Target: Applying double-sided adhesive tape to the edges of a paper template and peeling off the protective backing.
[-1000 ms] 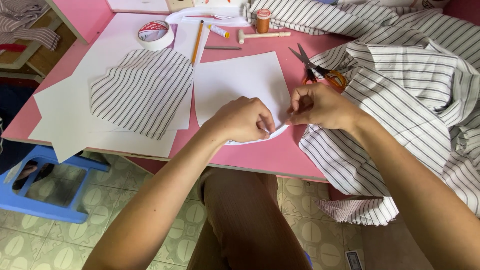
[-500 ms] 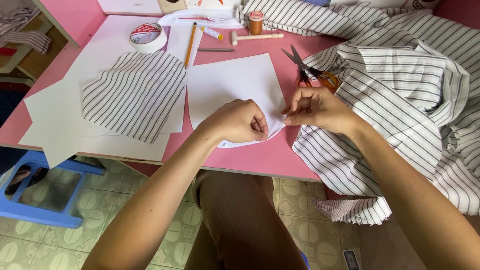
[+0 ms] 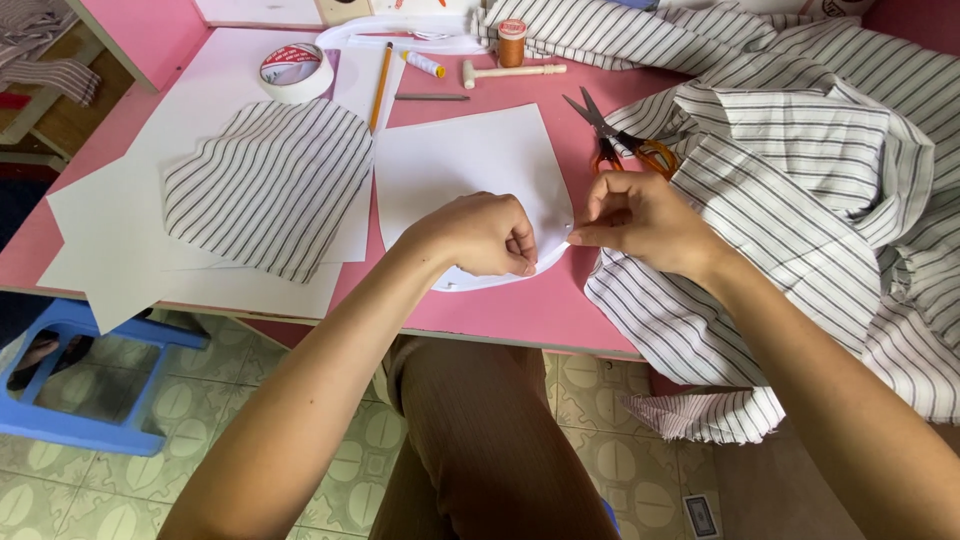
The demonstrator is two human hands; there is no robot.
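Note:
A white paper pattern piece (image 3: 465,165) lies on the pink table (image 3: 560,310) in front of me. My left hand (image 3: 480,232) presses on its lower right part, fingers curled and pinching the edge. My right hand (image 3: 640,220) pinches the same right edge of the paper between thumb and forefinger, close to the left hand. Both hands touch the paper near its curved lower corner.
A cut striped fabric piece (image 3: 265,185) rests on white sheets at the left. Striped cloth (image 3: 820,170) is heaped at the right. Orange-handled scissors (image 3: 620,135), tape roll (image 3: 295,70), pencil (image 3: 380,85), thread spool (image 3: 512,42) and small mallet (image 3: 510,71) lie at the back. A blue stool (image 3: 90,380) stands below left.
Both hands have kept their pinch on the paper's right edge, shifting slightly along it. The paper's lower corner stays under the left hand.

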